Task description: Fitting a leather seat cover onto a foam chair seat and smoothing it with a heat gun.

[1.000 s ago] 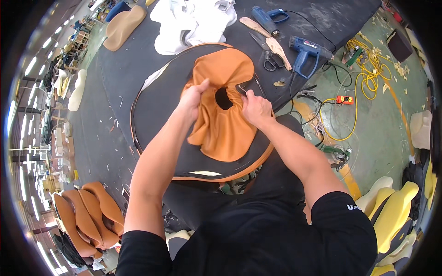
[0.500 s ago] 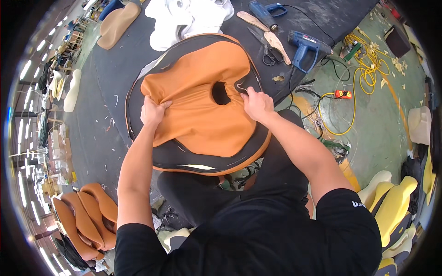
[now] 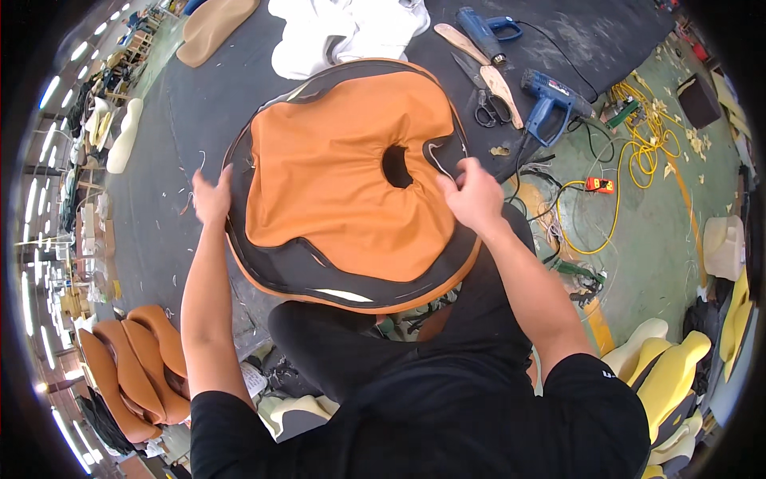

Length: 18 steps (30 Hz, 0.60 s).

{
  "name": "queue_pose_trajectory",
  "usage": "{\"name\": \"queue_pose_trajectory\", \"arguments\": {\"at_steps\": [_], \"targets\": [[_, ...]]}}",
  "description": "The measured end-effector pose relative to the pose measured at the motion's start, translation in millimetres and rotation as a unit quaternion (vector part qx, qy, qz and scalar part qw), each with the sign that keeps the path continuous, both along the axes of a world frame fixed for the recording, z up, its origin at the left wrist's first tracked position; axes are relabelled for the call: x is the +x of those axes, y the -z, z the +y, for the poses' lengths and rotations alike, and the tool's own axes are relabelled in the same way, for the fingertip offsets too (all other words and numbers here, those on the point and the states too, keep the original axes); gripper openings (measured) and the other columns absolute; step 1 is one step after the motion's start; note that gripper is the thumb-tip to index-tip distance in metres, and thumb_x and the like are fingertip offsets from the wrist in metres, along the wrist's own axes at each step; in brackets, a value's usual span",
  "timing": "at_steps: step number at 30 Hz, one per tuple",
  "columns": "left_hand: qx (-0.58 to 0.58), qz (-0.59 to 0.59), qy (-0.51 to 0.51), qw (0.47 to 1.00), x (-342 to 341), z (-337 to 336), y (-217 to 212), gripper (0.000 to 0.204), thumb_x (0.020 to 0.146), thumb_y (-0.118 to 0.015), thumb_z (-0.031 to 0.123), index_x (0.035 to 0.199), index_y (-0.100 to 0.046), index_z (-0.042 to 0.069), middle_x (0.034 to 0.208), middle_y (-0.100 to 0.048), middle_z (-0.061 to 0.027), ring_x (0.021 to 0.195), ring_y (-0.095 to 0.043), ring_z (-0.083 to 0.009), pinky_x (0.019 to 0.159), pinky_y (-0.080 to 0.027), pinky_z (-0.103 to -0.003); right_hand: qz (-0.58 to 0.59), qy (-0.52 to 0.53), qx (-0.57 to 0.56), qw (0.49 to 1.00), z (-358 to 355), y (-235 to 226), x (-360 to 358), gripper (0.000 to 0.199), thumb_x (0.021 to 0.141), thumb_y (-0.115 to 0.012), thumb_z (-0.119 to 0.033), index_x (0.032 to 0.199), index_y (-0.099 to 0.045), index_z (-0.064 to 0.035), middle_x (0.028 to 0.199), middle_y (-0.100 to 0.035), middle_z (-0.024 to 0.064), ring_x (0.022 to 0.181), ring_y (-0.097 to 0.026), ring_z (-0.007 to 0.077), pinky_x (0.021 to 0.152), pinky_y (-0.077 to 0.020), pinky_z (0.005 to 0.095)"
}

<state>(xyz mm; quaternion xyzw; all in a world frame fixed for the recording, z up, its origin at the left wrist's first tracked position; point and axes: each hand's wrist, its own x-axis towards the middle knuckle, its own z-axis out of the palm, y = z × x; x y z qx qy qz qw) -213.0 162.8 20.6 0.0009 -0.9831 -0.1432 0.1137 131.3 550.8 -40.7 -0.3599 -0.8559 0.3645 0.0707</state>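
Note:
An orange seat cover (image 3: 343,180) with a black border and a round hole lies spread flat on the dark worktable (image 3: 183,120). My left hand (image 3: 212,197) grips the cover's left edge. At the right edge, beside the hole, my right hand (image 3: 472,194) pinches the black border. Both forearms come up from the lower edge of the view.
Behind the cover lie white foam pieces (image 3: 343,32), scissors (image 3: 481,100), a wooden tool (image 3: 479,68) and two blue power tools (image 3: 550,100). Yellow cable (image 3: 638,136) coils on the green floor at right. Orange covers (image 3: 132,359) are stacked lower left, yellow foam parts (image 3: 678,367) lower right.
The cover, bunched up and folded a second ago, now lies spread flat. My left hand moved from its middle out to the left edge; my right hand stayed at the right edge.

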Motion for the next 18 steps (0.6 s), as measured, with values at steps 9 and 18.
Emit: {"name": "queue_pose_trajectory", "arguments": {"at_steps": [9,18], "targets": [[0.554,-0.356,-0.013,0.752,91,-101,68,0.088,0.099,-0.046,0.075,0.154,-0.049,0.006,0.150,-0.060,-0.0112,0.134,-0.060,-0.0283,0.110,-0.050,-0.042,0.035,0.084,-0.026,0.995,24,41,-7,0.083,0.094,-0.064,-0.060,0.140,-0.058,0.0095,0.132,-0.063,0.0361,0.128,-0.060,0.0482,0.112,-0.0457,0.0478],[0.690,-0.182,-0.058,0.698,295,-37,69,0.082,0.103,-0.063,0.052,0.162,-0.027,0.009,0.158,-0.044,-0.0109,0.146,-0.042,-0.0247,0.120,-0.036,-0.041,0.085,-0.107,-0.014,0.991,123,-16,-183,0.062,0.100,-0.061,-0.052,0.126,-0.071,0.0030,0.118,-0.075,0.0236,0.117,-0.069,0.0355,0.101,-0.0505,0.0406]]}}
